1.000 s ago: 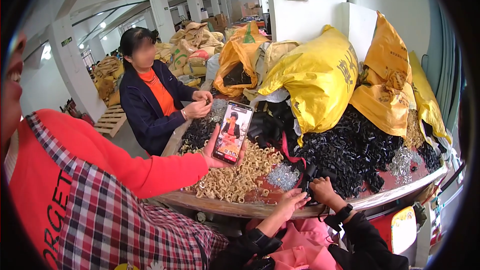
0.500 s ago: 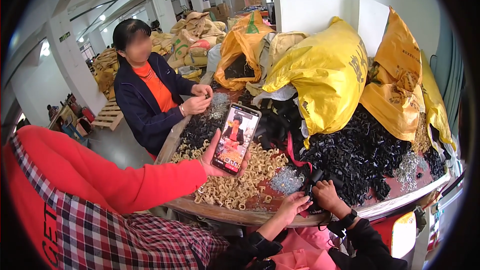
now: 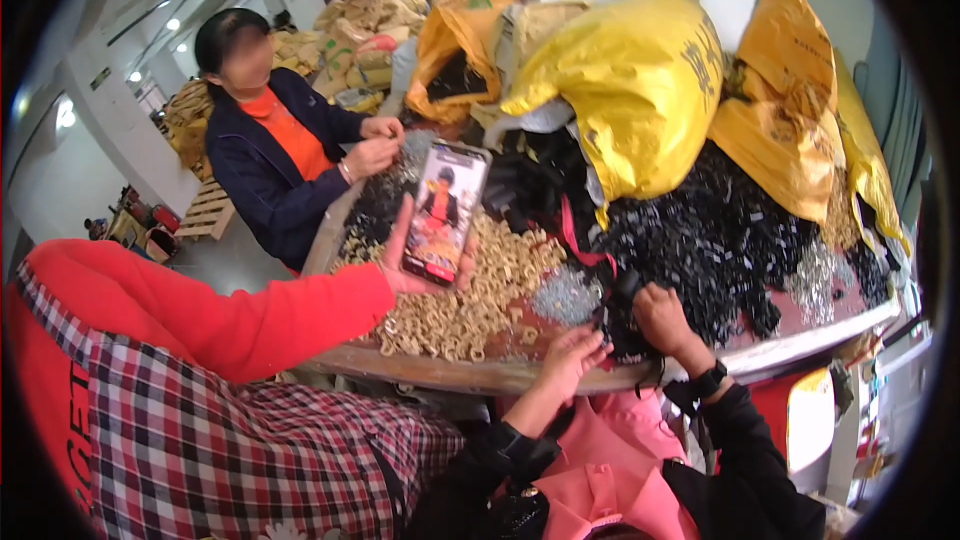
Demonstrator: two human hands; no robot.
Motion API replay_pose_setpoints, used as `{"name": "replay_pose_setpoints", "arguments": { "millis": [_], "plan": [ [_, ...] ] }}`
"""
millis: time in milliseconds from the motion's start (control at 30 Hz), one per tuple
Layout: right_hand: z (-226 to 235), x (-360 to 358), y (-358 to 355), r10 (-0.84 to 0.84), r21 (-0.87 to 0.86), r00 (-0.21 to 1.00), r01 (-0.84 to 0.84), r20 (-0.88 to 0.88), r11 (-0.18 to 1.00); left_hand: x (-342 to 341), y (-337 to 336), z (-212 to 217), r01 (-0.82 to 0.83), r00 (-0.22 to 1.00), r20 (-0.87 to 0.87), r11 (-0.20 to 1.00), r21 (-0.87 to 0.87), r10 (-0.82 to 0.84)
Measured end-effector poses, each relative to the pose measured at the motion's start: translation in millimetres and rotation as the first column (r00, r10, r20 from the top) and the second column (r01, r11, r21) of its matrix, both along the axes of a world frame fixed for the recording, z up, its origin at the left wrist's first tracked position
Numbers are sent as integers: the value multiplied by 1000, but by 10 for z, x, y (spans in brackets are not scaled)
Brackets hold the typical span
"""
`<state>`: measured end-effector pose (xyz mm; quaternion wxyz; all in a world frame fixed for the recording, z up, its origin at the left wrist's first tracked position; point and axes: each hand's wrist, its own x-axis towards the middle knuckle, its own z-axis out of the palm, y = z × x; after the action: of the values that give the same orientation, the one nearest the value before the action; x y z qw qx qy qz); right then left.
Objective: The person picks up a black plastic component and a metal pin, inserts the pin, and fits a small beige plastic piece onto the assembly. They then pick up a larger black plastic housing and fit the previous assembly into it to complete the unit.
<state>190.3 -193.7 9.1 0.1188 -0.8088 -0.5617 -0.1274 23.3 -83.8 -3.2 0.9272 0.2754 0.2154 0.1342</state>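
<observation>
My left hand (image 3: 572,360) is at the table's front edge, palm partly up. Its thumb and fingers are pinched at a small dark piece, blurred at the fingertips. To its right, my right hand (image 3: 663,320) is closed, knuckles up, beside the near edge of the black plastic parts (image 3: 690,250); what it holds is hidden. Just beyond my left hand lies a small heap of clear or silvery bits (image 3: 566,297). Tan plastic buckle-like pieces (image 3: 470,300) spread to the left. A red strap (image 3: 575,235) lies between the heaps.
At left, a red-sleeved person's hand holds a phone (image 3: 446,210) over the table. Across from it, a person in a dark jacket (image 3: 290,140) handles something small. Yellow sacks (image 3: 625,90) and an orange sack (image 3: 455,65) stand at the back. The wooden table edge (image 3: 440,375) curves in front.
The view has tilted down, so everything sits higher. My hands have drawn slightly apart; the right one has moved off the left's fingertips toward the black parts.
</observation>
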Motion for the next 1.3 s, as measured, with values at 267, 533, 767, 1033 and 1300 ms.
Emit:
{"name": "replay_pose_setpoints", "arguments": {
  "millis": [267,533,767,1033,1300],
  "plan": [
    [124,28,38,-66,-38,997,68,41,997,-316,326,40,-112,992,66,993,27,110],
    [87,-198,751,147,-21,988,-146,50,989,-454,447,7,-236,971,54,971,36,234],
    [116,341,622,-163,18,966,162,203,987,-364,616,-32,-247,969,47,967,56,244],
    [-8,601,217,-179,-60,984,180,25,982,-19,498,-127,-178,984,19,983,-44,179],
    [-14,-87,810,223,-87,967,-213,124,973,-66,515,-48,-185,982,43,982,-24,186]
  ]
}}
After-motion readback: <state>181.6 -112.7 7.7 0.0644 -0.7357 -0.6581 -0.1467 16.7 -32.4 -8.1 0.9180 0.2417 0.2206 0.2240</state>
